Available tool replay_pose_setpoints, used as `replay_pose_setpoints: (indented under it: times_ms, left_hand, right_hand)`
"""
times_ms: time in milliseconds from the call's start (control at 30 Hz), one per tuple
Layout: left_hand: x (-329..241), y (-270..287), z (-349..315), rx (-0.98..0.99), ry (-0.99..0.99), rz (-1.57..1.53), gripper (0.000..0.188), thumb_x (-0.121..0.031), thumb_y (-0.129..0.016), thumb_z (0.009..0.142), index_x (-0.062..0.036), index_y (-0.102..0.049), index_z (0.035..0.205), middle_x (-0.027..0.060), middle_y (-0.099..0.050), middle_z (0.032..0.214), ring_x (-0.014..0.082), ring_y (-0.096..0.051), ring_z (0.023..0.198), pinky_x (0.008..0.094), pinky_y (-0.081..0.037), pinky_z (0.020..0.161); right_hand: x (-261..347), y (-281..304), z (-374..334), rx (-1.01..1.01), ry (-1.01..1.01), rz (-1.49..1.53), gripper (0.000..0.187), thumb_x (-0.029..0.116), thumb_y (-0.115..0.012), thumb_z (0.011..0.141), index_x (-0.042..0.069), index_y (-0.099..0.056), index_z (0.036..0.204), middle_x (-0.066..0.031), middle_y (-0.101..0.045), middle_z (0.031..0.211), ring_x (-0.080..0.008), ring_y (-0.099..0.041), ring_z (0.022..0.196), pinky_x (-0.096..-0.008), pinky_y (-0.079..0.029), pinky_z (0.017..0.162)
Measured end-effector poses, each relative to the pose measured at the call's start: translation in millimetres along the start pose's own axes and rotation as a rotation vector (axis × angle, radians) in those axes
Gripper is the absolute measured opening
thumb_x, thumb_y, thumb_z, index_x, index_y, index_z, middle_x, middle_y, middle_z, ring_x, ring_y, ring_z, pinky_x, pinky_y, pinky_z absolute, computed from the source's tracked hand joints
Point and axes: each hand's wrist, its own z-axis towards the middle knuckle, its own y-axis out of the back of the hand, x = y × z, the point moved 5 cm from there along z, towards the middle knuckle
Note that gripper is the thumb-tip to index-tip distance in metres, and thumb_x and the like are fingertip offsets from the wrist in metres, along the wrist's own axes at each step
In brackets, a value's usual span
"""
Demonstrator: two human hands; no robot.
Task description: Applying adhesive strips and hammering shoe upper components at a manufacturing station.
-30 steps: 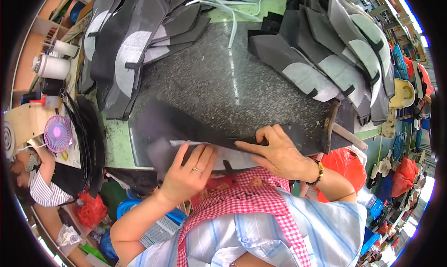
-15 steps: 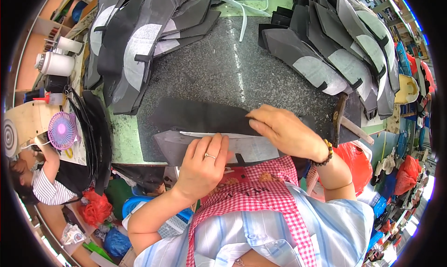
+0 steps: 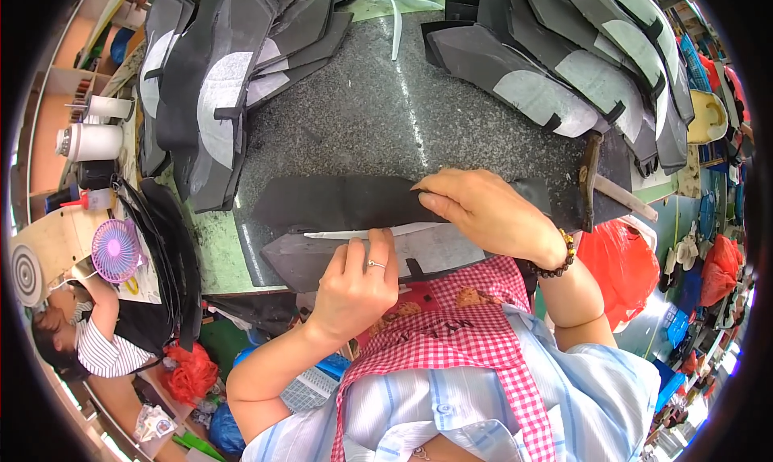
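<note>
1. Black panel (image 3: 334, 202) and grey panel (image 3: 302, 262) lie on the bench (image 3: 338, 128).
2. Left hand (image 3: 357, 290), fingers extended, presses the white strip (image 3: 326, 235); right hand (image 3: 487, 216) pinches the black panel's edge.
3. Uneven pulling could crease it.

Beneath the hands (image 3: 358, 289) (image 3: 491, 216), the upper panel (image 3: 338, 200) is plain black, the lower panel (image 3: 294, 261) grey with a pale patch (image 3: 443, 247) and black tab (image 3: 414, 266), the strip (image 3: 326, 235) between them white. Beyond the hands, the slab (image 3: 346, 124) is speckled grey and black, the desk (image 3: 217, 261) pale green, the stacked pieces (image 3: 250, 19) charcoal with whitish patches (image 3: 224, 79). Nearer than the hands, the apron (image 3: 427, 347) is red-and-white gingham, the shirt (image 3: 467, 401) striped pale blue.
</note>
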Motion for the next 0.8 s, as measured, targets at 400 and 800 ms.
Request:
replay_pose_setpoints:
  times_ms: [400, 800]
  left_hand:
    - [4.8, -3.2, -20.3, -0.079, 0.137, -0.22, 0.05, -0.04, -0.064, 0.089, -0.0003, -0.066, 0.119, 0.0145, -0.059, 0.121, 0.0285, -0.059, 0.099, 0.0401, -0.052, 0.082]
    - [1.5, -13.7, -24.6, 0.04, 0.176, -0.219, 0.052, -0.046, -0.059, 0.09, -0.0113, -0.064, 0.129, 0.011, -0.051, 0.13, 0.0272, -0.051, 0.105, 0.041, -0.046, 0.09]
  right_hand:
    - [7.3, -3.9, -15.4, -0.064, 0.021, 0.027, 0.026, 0.019, -0.057, 0.096, 0.001, -0.067, 0.112, -0.0203, -0.068, 0.097, -0.0392, -0.062, 0.095, -0.0458, -0.049, 0.084]
    - [7.3, -5.0, -17.1, -0.018, 0.012, 0.039, 0.027, 0.015, -0.06, 0.095, -0.004, -0.065, 0.114, -0.0216, -0.067, 0.103, -0.0376, -0.062, 0.099, -0.0421, -0.049, 0.087]
